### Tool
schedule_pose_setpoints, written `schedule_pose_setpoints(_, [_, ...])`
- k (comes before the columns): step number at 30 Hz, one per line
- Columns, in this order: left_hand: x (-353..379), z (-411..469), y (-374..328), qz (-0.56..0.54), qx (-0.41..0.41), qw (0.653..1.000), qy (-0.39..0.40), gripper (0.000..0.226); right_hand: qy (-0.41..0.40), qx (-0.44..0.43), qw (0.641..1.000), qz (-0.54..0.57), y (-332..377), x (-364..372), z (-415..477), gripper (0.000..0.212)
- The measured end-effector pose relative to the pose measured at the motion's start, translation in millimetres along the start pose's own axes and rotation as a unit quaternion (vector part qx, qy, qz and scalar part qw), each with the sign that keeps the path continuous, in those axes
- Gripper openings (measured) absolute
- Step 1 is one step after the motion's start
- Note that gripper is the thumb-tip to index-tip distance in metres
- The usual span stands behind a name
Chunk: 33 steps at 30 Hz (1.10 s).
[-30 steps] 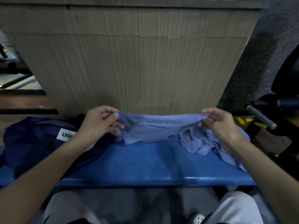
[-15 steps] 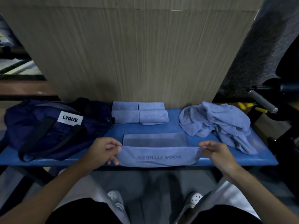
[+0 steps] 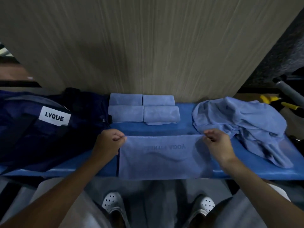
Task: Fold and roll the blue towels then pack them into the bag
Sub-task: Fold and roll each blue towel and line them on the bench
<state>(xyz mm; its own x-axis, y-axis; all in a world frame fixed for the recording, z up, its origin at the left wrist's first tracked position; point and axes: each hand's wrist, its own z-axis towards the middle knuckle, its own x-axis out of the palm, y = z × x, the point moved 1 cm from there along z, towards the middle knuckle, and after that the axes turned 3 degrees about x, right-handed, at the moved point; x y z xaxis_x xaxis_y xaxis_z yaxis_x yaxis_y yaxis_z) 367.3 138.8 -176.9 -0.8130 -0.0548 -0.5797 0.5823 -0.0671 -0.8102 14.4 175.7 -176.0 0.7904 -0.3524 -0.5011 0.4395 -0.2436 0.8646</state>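
So, left hand (image 3: 108, 143), right hand (image 3: 217, 145) pinch towel (image 3: 164, 162); rolled towels (image 3: 126, 112) beside bag (image 3: 24, 137)

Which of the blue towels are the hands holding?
The flat towel with lettering at the front edge of the bench; left hand and right hand pinch its far corners. The four rolled towels and crumpled heap are not held.

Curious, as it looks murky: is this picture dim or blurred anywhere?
Head view: dim overall; lettering on the towel is smeared; the shoes below the bench are blurred; the wide lens fans out the grain of the wall.
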Motion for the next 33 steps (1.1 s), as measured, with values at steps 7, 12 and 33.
schedule_pose_setpoints(7, [18.3, 16.8, 22.7, 0.032, -0.01, 0.999, -0.001, 0.014, 0.008, -0.029, 0.997, -0.065, -16.8, 20.3, 22.8, 0.019])
schedule_pose_setpoints(12, [23.9, 18.4, 25.0, 0.054, 0.0, 0.998, -0.014, 0.006, -0.009, -0.047, 0.995, -0.086, -25.7, 24.1, 29.2, 0.016])
schedule_pose_setpoints(33, [81.1, -29.1, 10.9, 0.388, 0.266, 0.863, 0.186, 0.057, 0.164, -0.291, 0.818, -0.469, -23.5, 71.1, -38.7, 0.064])
